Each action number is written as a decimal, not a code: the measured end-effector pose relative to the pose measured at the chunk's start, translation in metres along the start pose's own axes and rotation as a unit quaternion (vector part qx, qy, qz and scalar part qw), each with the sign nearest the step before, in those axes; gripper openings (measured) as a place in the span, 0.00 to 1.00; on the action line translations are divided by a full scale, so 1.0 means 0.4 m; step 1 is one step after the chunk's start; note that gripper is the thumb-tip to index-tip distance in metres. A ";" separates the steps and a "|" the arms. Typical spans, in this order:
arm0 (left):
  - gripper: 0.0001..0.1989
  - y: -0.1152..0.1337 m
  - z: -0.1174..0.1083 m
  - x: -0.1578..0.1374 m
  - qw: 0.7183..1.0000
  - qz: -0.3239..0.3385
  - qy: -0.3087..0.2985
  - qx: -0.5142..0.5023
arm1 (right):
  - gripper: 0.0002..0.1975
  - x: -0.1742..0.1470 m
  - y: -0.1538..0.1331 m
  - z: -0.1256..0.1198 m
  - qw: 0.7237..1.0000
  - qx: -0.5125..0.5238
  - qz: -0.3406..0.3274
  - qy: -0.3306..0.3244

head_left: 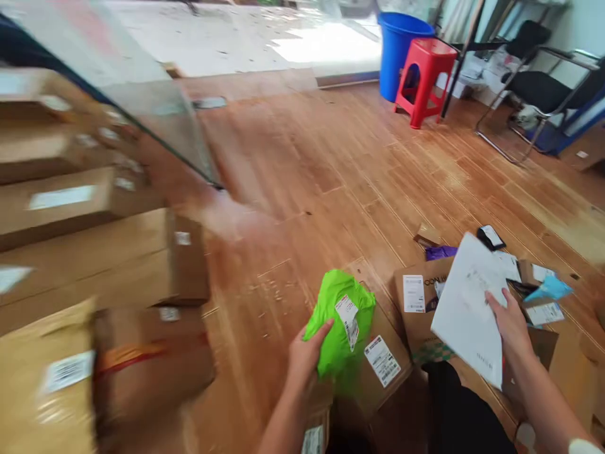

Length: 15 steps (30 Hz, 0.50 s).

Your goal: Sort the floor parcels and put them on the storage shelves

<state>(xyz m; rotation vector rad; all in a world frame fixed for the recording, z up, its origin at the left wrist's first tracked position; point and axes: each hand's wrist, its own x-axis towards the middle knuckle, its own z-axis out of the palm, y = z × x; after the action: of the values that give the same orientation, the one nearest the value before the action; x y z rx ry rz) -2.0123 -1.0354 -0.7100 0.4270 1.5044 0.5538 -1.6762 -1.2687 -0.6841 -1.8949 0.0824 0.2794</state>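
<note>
My left hand (307, 356) grips a bright green plastic mailer bag (338, 315) with a white shipping label, held low over a brown cardboard box (385, 366) that also bears a label. My right hand (510, 325) holds a flat white package (467, 309) by its lower right side, tilted above several small cardboard parcels (418, 296) on the wooden floor.
Stacked brown cardboard boxes (94, 265) fill the left side, blurred. A blue bin (399, 47) and a red plastic stool (425, 79) stand at the back right, with black chairs (543, 88) beyond. Small packets and a purple item (439, 252) lie around the parcels. Bare wooden floor (331, 164) spans the middle.
</note>
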 end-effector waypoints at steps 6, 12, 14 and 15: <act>0.17 0.154 -0.226 -0.376 0.975 0.013 0.101 -0.195 | 0.34 -0.288 -0.196 0.024 0.948 -0.183 -0.085 -0.246; 0.27 0.326 -0.482 -0.938 0.933 0.071 0.125 -0.328 | 0.29 -0.606 -0.483 -0.005 0.826 -0.262 -0.309 -0.393; 0.28 0.372 -0.532 -1.140 0.912 0.105 0.114 -0.380 | 0.27 -0.704 -0.591 -0.036 0.779 -0.243 -0.350 -0.461; 0.28 0.395 -0.548 -1.238 0.899 0.121 0.107 -0.407 | 0.26 -0.747 -0.642 -0.051 0.758 -0.228 -0.361 -0.494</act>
<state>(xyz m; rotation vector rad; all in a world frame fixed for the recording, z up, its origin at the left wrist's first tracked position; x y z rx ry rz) -2.2354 -1.2143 -0.2239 -0.1169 1.2845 1.3902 -1.9130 -1.2254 -0.3713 -1.8414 -1.5200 0.7668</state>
